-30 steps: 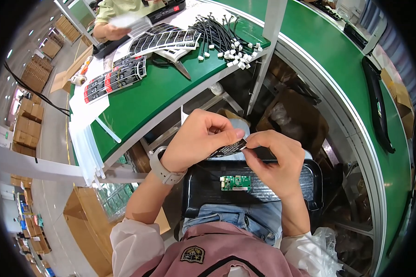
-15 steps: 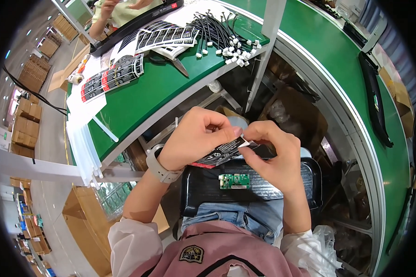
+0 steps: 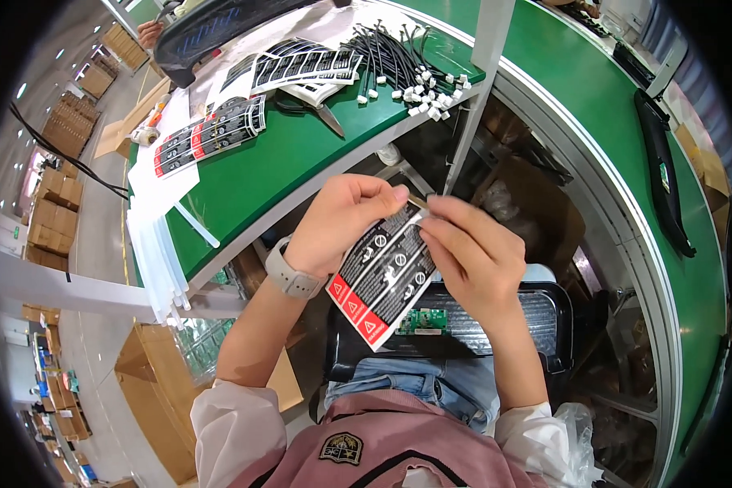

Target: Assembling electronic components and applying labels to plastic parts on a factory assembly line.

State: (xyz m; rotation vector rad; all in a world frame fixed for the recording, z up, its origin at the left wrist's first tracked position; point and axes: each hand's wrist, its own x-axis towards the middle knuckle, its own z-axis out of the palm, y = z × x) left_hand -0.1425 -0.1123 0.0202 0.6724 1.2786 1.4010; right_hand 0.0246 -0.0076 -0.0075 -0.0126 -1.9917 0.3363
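My left hand (image 3: 346, 224) and my right hand (image 3: 472, 252) both pinch the top edge of a black label sheet (image 3: 382, 281) with white round symbols and red warning squares along its lower end. The sheet hangs tilted between my hands, above a black plastic housing (image 3: 537, 321) on my lap. A small green circuit board (image 3: 423, 321) sits in that housing, just below the sheet. A pale watch is on my left wrist.
A green workbench (image 3: 276, 167) lies ahead with more black label sheets (image 3: 211, 134), scissors (image 3: 313, 110) and a bundle of black cables with white plugs (image 3: 407, 69). A grey post (image 3: 472, 89) stands at the bench edge. Another black housing (image 3: 663, 175) rests on the green belt at right. Cardboard boxes stand at left.
The label sheet has been lifted and turned to face me, so its printed side now shows. Both hands rose slightly above the housing.
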